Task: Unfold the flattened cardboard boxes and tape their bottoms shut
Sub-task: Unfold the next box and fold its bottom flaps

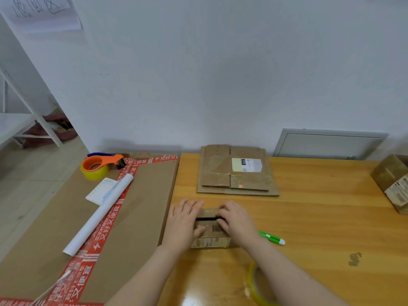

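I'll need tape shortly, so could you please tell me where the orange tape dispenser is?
In the head view, the orange tape dispenser sits far left, on the far corner of the big taped carton, beyond the white paper roll.

White paper roll (99,214), notepad (100,191), wall hatch (329,143)
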